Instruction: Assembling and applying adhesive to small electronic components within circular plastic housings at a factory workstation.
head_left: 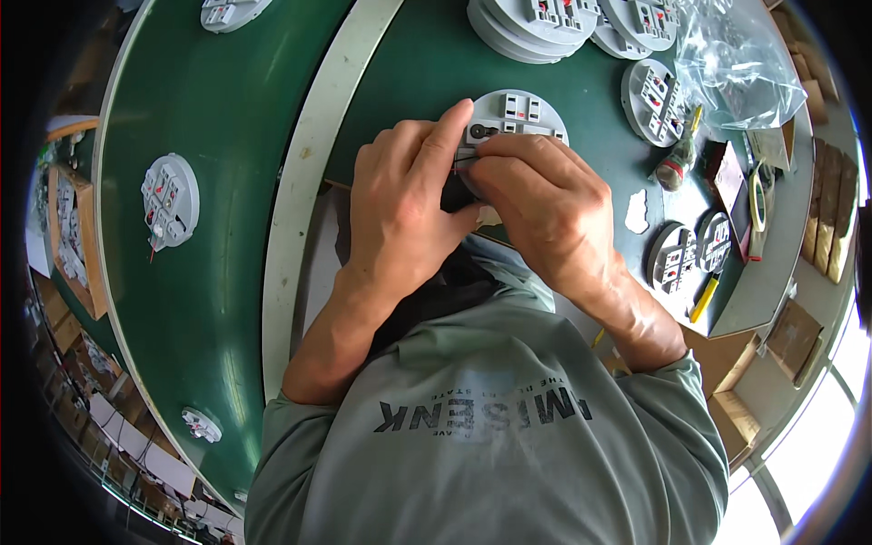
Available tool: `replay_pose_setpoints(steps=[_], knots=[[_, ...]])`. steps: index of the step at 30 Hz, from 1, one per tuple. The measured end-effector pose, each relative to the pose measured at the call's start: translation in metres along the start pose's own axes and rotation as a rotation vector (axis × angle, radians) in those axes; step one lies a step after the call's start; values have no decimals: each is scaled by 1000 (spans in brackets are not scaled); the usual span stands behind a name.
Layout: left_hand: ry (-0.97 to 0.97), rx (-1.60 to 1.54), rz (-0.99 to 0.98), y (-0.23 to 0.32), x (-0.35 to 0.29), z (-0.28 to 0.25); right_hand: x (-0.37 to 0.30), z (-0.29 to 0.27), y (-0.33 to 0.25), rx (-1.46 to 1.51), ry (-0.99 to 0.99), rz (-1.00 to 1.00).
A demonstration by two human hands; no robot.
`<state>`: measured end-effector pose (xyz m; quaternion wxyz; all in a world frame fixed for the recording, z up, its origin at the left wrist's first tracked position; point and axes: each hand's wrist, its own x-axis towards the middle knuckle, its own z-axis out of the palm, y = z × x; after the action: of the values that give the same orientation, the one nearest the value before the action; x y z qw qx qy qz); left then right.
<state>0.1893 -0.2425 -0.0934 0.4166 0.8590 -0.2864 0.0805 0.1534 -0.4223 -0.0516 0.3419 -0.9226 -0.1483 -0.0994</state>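
Note:
Directly in front of me lies a round grey plastic base [520,102] with raised white blocks, slots and small red parts; both hands cover its near side. My left hand [400,195] is at its left edge, index finger along the rim and thumb below, seeming to grip it. My right hand [549,195] bends over the near part of the base, with thumb and fingers pinched together. A thin dark wire [465,160] shows between the hands at the right fingertips. The hands hide the base's lower portion.
Stacked grey bases [518,41] stand at the far side, and another base [654,102] lies to the right. Near it are a clear plastic bag [736,73], a bottle [672,171], a yellow-handled tool [706,298] and tape [758,198]. Bases sit on the green belt [227,163] at left.

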Motion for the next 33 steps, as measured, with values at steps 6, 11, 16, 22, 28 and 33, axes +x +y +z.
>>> replay_pose_setpoints(steps=[6,11,16,22,28,33], knots=[[-18,33,-67,0,-1,2,13,-27,9,-114,4,-16],[-39,-8,-104,5,18,0,-16,-92,68,-505,401,657],[-141,-8,-110,13,38,18,-24,-99,114,-725,155,842],[-169,57,-61,5,45,31,-55,-129,113,108,275,1045],[-179,111,-30,11,58,39,-10,-68,45,803,520,444],[-142,130,-38,7,64,46,13,-31,47,460,178,91]])
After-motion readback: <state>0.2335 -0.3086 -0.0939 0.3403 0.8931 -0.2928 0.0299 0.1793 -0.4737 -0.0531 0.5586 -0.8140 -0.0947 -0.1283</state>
